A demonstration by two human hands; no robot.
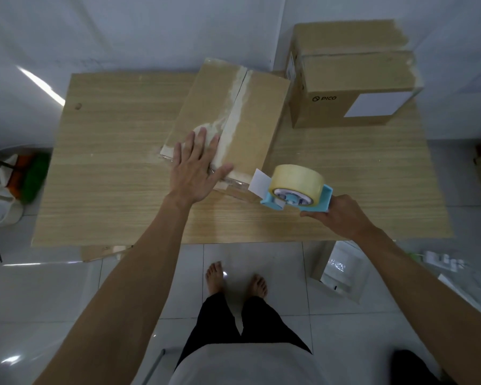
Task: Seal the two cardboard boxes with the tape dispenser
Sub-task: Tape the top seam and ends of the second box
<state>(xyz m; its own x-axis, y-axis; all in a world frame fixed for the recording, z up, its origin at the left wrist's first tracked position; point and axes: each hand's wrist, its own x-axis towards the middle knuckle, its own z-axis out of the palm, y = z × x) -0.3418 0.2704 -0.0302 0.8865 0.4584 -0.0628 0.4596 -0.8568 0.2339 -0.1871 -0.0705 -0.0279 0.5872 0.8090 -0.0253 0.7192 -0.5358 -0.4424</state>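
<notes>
On the wooden tabletop (109,162) a flat cardboard box (258,118) lies near the middle, its long axis running away from the person and leaning to the right, with a strip of tape along its centre seam. The left hand (195,173) rests flat on the near end of the box top, its fingers (199,140) straight and spread wide beside the taped seam (the thumb reaches along the near edge). The right hand (342,218) has its fingers (311,215) curled round the blue handle of the tape dispenser (297,190), held just beside the box's near right corner. The dispenser's long axis runs left to right, its nose and white tab pointing left at the box. A second, taller box (345,87) stands at the far right corner of the tabletop.
</notes>
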